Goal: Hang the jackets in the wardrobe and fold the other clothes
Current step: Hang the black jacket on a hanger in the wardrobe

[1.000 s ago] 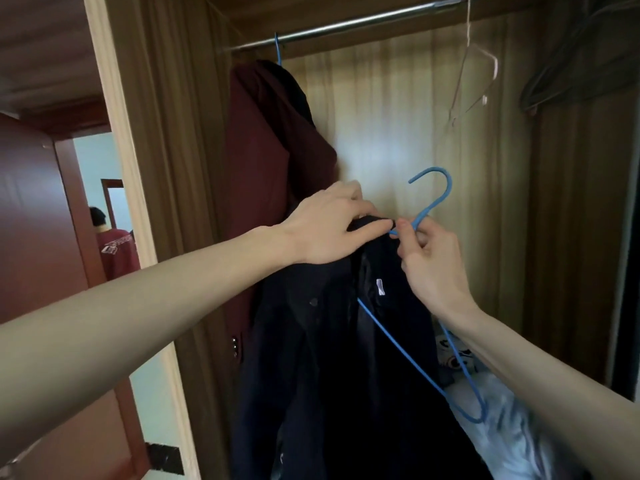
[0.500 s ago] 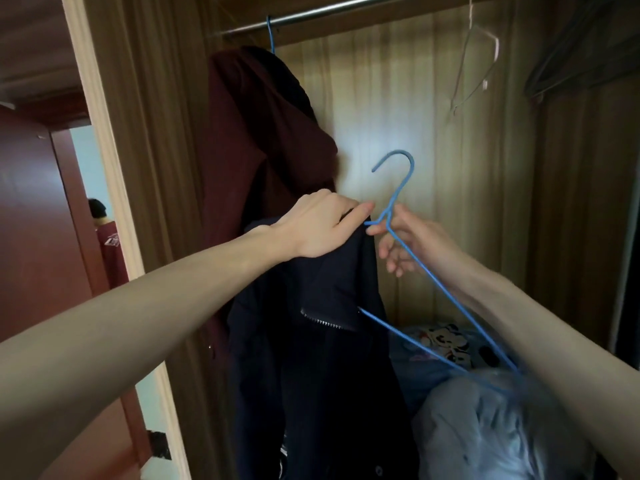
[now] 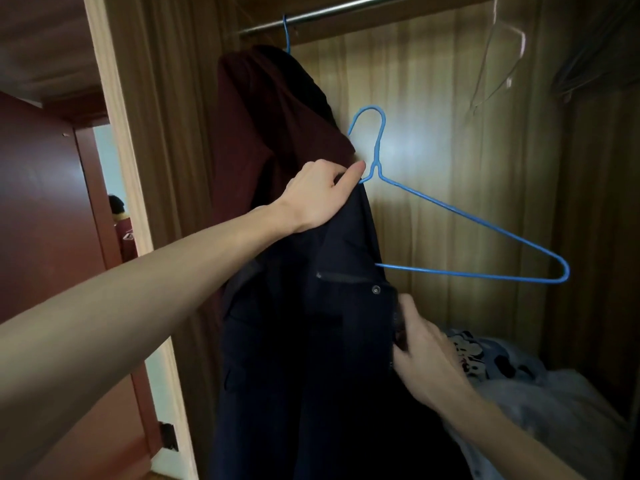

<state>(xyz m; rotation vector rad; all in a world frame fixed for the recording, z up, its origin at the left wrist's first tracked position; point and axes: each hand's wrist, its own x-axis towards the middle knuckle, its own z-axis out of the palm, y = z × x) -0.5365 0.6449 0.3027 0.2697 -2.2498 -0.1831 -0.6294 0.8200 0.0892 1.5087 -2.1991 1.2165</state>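
Change: since half a second earlier the right hand (image 3: pixel 424 355) had let go of the hanger neck and dropped to the jacket's front edge, lower centre-right of the frame.
Left hand: the left hand (image 3: pixel 320 199) gripped the dark navy jacket (image 3: pixel 311 341) at its collar, centre of frame, index finger stretched toward the neck of the blue wire hanger (image 3: pixel 460 216).
Right hand: fingers curled at the jacket's front edge; whether they pinched cloth could not be told.
Hanger: one shoulder sat inside the jacket, the other stuck out bare toward the right; long axis ran left to right, sloping down.
Key relation: the bare arm lay above and right of the right hand, the nearer one.
Rail: the rail (image 3: pixel 332 10) ran along the top, above the hook, a maroon jacket (image 3: pixel 263 133) already hanging on it.
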